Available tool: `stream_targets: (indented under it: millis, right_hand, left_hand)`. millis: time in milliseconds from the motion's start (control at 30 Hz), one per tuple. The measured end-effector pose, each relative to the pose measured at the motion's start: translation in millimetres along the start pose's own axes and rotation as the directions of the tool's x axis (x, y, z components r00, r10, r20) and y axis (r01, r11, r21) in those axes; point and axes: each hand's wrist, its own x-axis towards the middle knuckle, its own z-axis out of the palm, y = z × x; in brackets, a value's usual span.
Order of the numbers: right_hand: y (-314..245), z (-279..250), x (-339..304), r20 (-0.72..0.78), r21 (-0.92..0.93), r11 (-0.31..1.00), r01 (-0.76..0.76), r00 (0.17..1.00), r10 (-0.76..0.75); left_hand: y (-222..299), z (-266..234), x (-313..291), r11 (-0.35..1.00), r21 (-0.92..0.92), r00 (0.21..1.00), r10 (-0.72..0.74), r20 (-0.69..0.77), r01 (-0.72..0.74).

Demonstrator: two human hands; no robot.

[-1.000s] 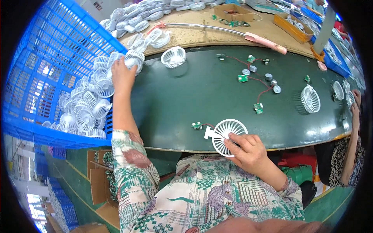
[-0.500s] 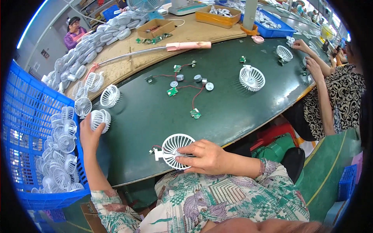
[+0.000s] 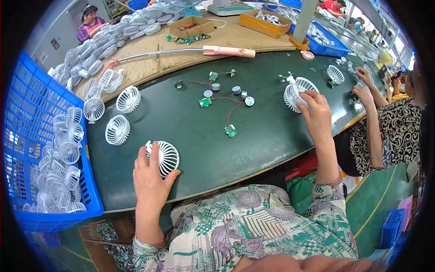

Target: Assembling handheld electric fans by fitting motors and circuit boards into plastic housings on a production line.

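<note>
Left hand (image 3: 152, 182) spans a white fan guard (image 3: 168, 159), whether gripping I cannot tell; right hand (image 3: 318, 114) pinches a second guard (image 3: 295, 92), overlapping a third guard (image 3: 310, 84); wired circuit boards (image 3: 230, 131) lie between

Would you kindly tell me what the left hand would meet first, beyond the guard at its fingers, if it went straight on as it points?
Past the guard, the left hand would cross the green table and probably meet the brown board first, then the rod; the board's height is unclear.
</note>
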Motion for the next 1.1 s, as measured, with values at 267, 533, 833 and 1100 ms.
stream_targets:
  millis: [267,533,833,1100]
  right_hand:
    - [-57.0,4.8,-1.2,-0.029,0.113,0.982,0.154,0.988,-0.151]
    - [-84.7,57.5,63.4,0.332,0.261,0.953,0.151,0.913,-0.236]
    - [-102.2,40.5,49.9,0.168,0.281,0.945,0.169,0.961,-0.222]
    - [-101.8,21.3,-5.2,0.475,0.153,0.976,-0.154,0.877,0.064]
  left_hand:
    - [-3.3,-24.8,-14.0,0.823,-0.522,0.974,-0.205,0.095,0.224]
    - [-23.1,-3.4,7.6,0.903,-0.387,0.982,0.189,-0.025,-0.184]
    - [-22.7,-5.1,-4.7,0.934,-0.323,0.988,0.14,-0.066,-0.154]
    - [-3.9,4.8,-16.9,0.51,-0.846,0.969,-0.246,0.03,0.155]
